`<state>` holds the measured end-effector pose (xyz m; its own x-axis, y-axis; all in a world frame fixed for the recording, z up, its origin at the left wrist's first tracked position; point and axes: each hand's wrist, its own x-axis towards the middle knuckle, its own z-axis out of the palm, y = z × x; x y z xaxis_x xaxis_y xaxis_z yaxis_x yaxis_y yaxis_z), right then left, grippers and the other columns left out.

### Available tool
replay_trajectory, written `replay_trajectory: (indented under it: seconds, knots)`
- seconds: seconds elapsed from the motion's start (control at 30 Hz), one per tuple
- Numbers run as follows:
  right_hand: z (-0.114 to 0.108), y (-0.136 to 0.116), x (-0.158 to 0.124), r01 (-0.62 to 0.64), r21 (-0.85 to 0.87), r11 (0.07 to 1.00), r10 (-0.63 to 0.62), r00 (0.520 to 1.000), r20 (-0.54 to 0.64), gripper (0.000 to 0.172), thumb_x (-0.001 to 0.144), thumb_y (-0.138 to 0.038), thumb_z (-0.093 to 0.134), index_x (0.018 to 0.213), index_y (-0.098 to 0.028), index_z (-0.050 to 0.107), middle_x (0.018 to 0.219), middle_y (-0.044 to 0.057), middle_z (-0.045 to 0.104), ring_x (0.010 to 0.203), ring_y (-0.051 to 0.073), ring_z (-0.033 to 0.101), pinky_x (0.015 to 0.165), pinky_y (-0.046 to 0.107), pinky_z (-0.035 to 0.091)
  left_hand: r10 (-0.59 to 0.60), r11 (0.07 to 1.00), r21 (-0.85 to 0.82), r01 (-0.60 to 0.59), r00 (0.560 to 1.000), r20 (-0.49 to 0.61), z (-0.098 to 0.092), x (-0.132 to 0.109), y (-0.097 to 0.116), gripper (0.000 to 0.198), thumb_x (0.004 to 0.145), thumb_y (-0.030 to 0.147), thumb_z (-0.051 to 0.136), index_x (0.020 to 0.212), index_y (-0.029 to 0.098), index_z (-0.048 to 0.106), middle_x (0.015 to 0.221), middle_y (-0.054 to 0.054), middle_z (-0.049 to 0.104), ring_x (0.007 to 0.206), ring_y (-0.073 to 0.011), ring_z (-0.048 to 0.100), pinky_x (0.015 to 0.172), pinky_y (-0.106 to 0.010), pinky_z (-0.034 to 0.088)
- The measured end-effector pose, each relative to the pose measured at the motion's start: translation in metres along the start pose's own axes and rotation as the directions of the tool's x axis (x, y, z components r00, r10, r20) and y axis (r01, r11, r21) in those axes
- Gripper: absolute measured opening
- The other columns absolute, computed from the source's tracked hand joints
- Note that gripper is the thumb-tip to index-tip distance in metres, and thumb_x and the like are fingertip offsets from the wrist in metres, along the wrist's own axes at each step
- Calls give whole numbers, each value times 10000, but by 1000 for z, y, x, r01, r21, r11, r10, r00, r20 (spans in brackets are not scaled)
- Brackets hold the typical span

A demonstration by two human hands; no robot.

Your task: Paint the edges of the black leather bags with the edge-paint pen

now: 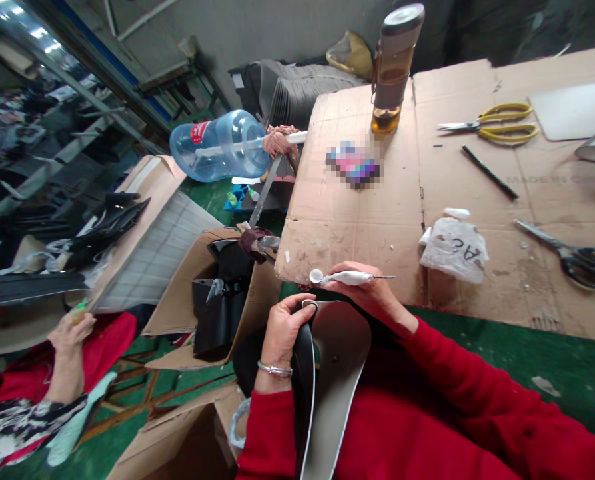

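Head view, centre of the frame: the left hand (pixel 283 328), a metal bangle at its wrist, is closed around the top edge of a curved grey panel (pixel 340 357) with a dark backing, thumb and fingers pinching it near a small ring at the upper edge. The panel stands upright against the red sleeves, running from the hands down to the lower edge of the frame. Just above and to the right of it, the right hand (pixel 374 297) grips a white tool (pixel 350 278), held level with its fine metal tip pointing right; the tool sits just above the panel's top edge, and whether they touch cannot be told.

Directly beyond the hands is the near edge of the cardboard-covered table (pixel 357 227). On it lie a crumpled plastic bag (pixel 454 250) to the right, black scissors (pixel 574 259) further right, a black stick (pixel 490 172), yellow scissors (pixel 500 123) and a bottle (pixel 393 67) holding amber liquid at the top. Left of the table, an open cardboard box (pixel 177 303) holds black pieces, and a blue water jug (pixel 221 145) lies on its side above it. In the lower left, another person's hand (pixel 70 332) is at work.
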<state>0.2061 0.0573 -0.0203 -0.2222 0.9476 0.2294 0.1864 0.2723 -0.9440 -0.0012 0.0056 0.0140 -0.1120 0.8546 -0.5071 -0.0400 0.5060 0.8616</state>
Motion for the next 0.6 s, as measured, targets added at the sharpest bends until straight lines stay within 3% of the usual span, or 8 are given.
replay_trajectory:
  seconds: [0.33,0.5,0.6]
  knots:
    - [0,-5,0,-26,38,999,28,999,-38,190,891,-423,781,925,-238,761,843,21,762,733,189,695,640,275,503,12,996,-89,-11,1000,14,-4,3,0,352,599,264,915,876,162,724,783,3,705,663,-111,606,640,-207,470]
    - [-5,-10,0,-68,235,970,83,995,-55,230,876,-426,786,940,-206,764,858,42,767,724,189,692,616,274,525,7,993,-121,-3,999,32,-8,4,-1,358,603,244,921,861,161,688,762,11,681,662,-108,594,634,-199,460]
    - [-10,-11,-2,-101,360,927,98,995,27,229,849,-411,811,906,-193,768,826,44,764,693,184,698,584,261,534,-2,989,-151,11,999,54,-10,5,-1,368,605,241,924,870,163,681,763,13,681,659,-107,594,635,-199,457]
